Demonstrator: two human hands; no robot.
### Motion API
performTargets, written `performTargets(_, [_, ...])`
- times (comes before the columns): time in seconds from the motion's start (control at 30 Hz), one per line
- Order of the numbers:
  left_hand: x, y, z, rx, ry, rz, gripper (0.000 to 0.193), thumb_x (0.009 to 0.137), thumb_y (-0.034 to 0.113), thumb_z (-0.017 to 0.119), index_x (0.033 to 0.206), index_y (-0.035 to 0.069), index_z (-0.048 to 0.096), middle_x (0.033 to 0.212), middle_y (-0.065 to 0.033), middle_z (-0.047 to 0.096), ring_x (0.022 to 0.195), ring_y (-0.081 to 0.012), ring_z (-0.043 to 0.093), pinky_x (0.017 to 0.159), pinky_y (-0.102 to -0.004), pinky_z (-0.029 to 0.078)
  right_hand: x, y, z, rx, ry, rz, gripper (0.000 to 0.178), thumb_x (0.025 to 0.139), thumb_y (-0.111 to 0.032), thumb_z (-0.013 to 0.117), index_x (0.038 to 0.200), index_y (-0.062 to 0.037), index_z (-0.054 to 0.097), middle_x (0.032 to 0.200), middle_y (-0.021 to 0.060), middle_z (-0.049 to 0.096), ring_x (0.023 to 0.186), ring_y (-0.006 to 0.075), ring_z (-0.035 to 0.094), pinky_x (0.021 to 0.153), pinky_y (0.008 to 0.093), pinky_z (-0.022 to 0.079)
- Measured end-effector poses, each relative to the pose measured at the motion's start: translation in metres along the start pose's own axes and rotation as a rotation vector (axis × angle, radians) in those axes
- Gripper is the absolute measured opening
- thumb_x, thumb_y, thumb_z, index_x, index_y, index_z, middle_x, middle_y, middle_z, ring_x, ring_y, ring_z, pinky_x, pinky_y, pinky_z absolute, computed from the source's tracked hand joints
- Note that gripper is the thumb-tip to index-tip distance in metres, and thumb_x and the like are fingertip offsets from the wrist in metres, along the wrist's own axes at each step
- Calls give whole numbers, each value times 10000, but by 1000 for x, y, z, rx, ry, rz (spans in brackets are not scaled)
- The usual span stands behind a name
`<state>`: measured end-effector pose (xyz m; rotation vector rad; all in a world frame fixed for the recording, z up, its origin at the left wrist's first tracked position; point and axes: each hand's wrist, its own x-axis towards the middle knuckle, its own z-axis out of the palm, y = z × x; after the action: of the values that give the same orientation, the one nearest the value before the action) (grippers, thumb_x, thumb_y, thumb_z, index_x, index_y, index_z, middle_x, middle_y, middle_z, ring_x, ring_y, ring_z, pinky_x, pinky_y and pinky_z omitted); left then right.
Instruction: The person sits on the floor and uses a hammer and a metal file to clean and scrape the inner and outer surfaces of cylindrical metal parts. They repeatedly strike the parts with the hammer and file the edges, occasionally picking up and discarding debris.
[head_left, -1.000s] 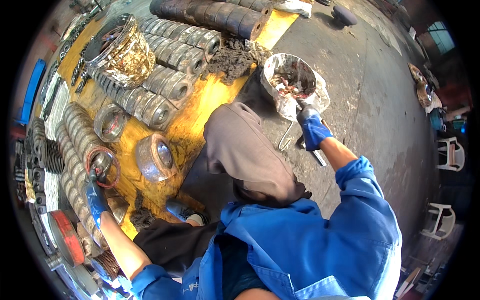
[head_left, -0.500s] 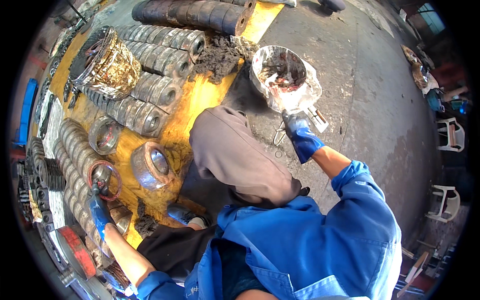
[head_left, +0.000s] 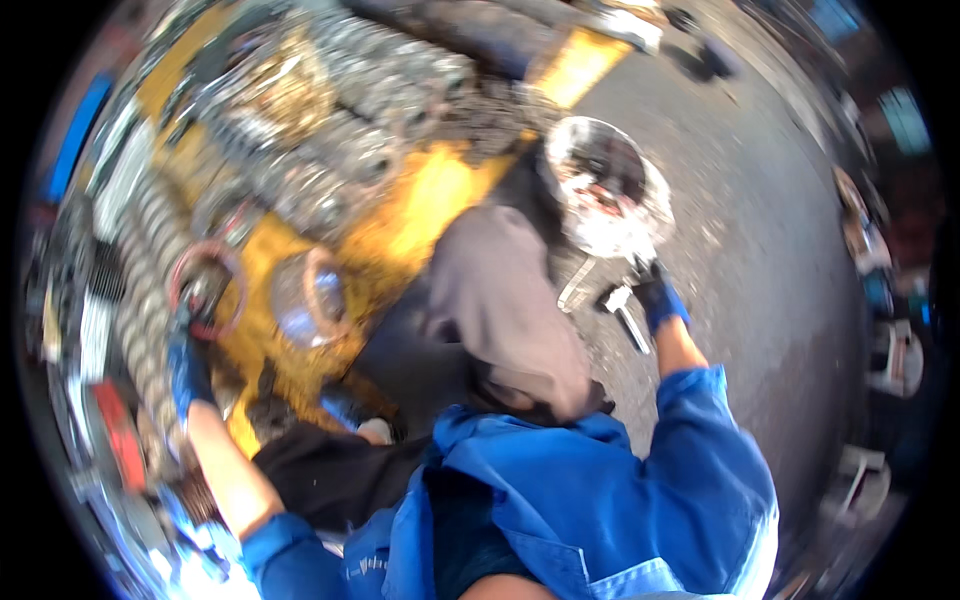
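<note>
My left hand (head_left: 190, 366), in a blue glove, grips the lower left edge of a reddish ring (head_left: 238, 291). The ring stands tilted beside a row of grey metal rollers (head_left: 140, 300). On the right, my gloved right hand (head_left: 657, 293) is close below a bucket (head_left: 652, 232) lined with pale plastic and smeared inside with dark and reddish matter. A pale T-shaped tool (head_left: 631, 325) shows against this hand's left side, and the fingers seem closed on it, though motion blurs them. A thin wire handle (head_left: 575, 285) lies beside it.
A thick metal ring (head_left: 298, 305) stands on the yellow floor strip (head_left: 425, 205). Beyond it are more roller rows (head_left: 340, 165), a gold-coloured bucket (head_left: 285, 90) and a heap of dark rags (head_left: 485, 120). White chairs (head_left: 897, 360) stand far right.
My view has shifted and blurred. The right hand has moved right and slightly toward me from the bucket's rim, and the T-shaped tool has turned. The left hand stays at the reddish ring.
</note>
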<state>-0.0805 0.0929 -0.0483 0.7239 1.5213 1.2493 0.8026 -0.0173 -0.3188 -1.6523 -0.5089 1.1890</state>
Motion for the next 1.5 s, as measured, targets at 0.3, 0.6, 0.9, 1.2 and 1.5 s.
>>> performTargets(0.3, [6,21,10,-811,-194,270,296,923,244,576,1144,47,572,1139,-211,620,1026,-410,602,896,-560,482,34,38,-70,787,-509,-38,510,923,-421,482,1298,-81,543,1145,92,632,704,171,579,665,294,467])
performTargets(0.6, [11,53,33,-1106,-677,678,312,946,258,498,1211,149,622,1269,-91,604,1214,-287,543,1051,-587,368,-34,-322,286,803,-1091,-60,378,994,-318,453,1254,-60,541,763,-13,558,588,87,424,517,238,383])
performTargets(0.9, [10,72,33,-1451,-410,477,286,863,206,603,1098,54,658,1177,-97,652,1157,-280,566,1033,-503,408,-260,-283,577,786,-1332,468,479,842,-312,679,1171,11,549,924,146,658,650,219,654,537,360,577])
performTargets(1.2, [-6,72,68,-1334,-132,367,325,883,316,562,1081,84,675,1238,-89,622,1192,-288,544,1039,-501,395,-280,-237,588,615,-1288,742,500,926,-342,576,1199,63,470,874,148,602,645,216,572,558,381,507])
performTargets(1.5, [-18,60,59,-1273,-362,200,316,926,319,513,1102,102,660,1232,-89,617,1188,-276,541,1010,-504,419,-286,-257,569,566,-1260,766,417,941,-334,554,1156,23,540,805,185,646,542,207,597,503,402,516])
